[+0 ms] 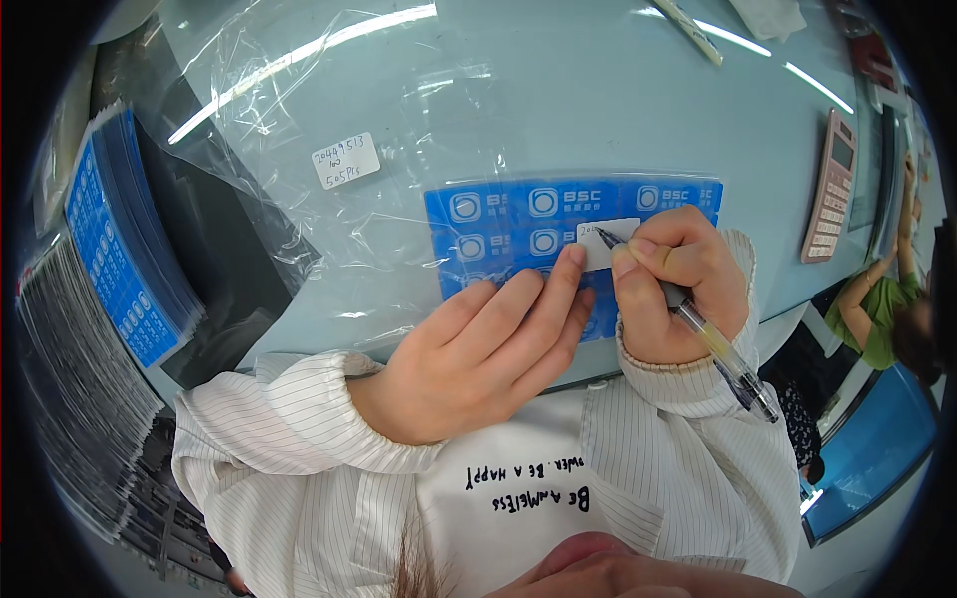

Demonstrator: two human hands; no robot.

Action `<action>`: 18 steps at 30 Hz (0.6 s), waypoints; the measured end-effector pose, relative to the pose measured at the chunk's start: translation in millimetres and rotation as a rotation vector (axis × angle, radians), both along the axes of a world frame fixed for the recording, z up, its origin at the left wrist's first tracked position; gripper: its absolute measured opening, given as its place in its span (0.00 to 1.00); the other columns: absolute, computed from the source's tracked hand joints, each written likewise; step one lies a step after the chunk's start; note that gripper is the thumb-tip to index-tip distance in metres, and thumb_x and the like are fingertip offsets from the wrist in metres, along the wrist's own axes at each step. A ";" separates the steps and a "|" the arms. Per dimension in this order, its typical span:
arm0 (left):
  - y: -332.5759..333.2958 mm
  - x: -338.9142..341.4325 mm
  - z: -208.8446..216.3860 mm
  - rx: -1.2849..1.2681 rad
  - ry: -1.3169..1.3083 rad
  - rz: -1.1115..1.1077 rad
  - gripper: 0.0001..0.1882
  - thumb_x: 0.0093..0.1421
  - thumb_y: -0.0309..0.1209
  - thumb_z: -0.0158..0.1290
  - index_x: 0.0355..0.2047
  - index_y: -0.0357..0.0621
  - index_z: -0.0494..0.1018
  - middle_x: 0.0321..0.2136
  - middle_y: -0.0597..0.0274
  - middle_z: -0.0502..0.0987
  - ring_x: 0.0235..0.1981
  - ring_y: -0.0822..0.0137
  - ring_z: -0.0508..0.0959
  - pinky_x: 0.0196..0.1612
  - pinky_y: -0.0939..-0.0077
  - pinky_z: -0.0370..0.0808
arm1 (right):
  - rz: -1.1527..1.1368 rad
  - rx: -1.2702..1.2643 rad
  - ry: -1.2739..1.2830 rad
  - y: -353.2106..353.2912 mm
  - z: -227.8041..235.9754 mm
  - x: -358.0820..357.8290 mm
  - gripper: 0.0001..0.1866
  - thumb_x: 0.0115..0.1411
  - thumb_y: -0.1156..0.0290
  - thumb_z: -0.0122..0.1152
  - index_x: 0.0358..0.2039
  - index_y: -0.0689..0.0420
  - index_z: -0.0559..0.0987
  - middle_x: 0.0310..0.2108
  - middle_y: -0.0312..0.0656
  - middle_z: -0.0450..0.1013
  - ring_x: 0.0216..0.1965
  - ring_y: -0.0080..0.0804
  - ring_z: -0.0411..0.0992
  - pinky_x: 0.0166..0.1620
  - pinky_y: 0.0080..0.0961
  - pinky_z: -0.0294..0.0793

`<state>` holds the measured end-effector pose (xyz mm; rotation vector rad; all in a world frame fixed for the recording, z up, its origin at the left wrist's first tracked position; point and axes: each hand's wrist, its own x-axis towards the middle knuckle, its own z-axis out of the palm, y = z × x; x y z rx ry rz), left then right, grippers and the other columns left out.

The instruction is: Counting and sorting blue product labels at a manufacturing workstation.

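My right hand (683,284) is closed round a pen (710,339) with a clear barrel and dark grip. Its tip rests on a small white label (601,257), where a few handwritten marks show. Under the label lies a blue printed sheet (464,214) with repeated white logos. My left hand (488,349) lies flat over the sheet, fingers stretched out, fingertips at the label's left edge. Clear plastic film (389,239) covers the sheet's left part. Farther left, another white label (347,160) with handwriting lies on or under the film; I cannot tell which.
Stacks of blue-printed sheets (125,239) and grey sheets (85,369) stand at the left. A pink calculator (829,184) lies at the right of the table (588,110). A thin stick-like item (690,30) lies at the far edge. Another person in green (877,314) is at the right.
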<state>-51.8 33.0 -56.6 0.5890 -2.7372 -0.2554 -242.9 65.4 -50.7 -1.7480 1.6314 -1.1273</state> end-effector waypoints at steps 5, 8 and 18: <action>-1.6 -0.1 0.6 0.006 -0.013 -0.009 0.12 0.58 0.39 0.49 0.39 0.52 0.76 0.47 0.58 0.74 0.39 0.68 0.71 0.40 0.79 0.68 | -0.006 -0.009 -0.026 0.5 -2.9 -1.6 0.12 0.43 0.87 0.60 0.25 0.60 0.68 0.22 0.43 0.69 0.19 0.27 0.69 0.20 0.18 0.68; -2.0 -0.9 -0.2 0.007 -0.007 -0.006 0.12 0.58 0.39 0.50 0.39 0.52 0.76 0.48 0.57 0.73 0.39 0.68 0.72 0.40 0.79 0.68 | -0.022 -0.022 -0.021 -0.8 -1.5 -0.8 0.12 0.43 0.87 0.60 0.25 0.60 0.68 0.22 0.43 0.69 0.19 0.27 0.69 0.20 0.18 0.68; -2.1 -2.6 -1.7 0.016 -0.001 0.005 0.13 0.56 0.38 0.51 0.39 0.50 0.76 0.48 0.57 0.73 0.39 0.68 0.72 0.40 0.79 0.68 | -0.103 0.064 -0.029 2.6 1.0 3.1 0.09 0.46 0.86 0.55 0.25 0.59 0.67 0.24 0.42 0.69 0.21 0.23 0.64 0.25 0.17 0.64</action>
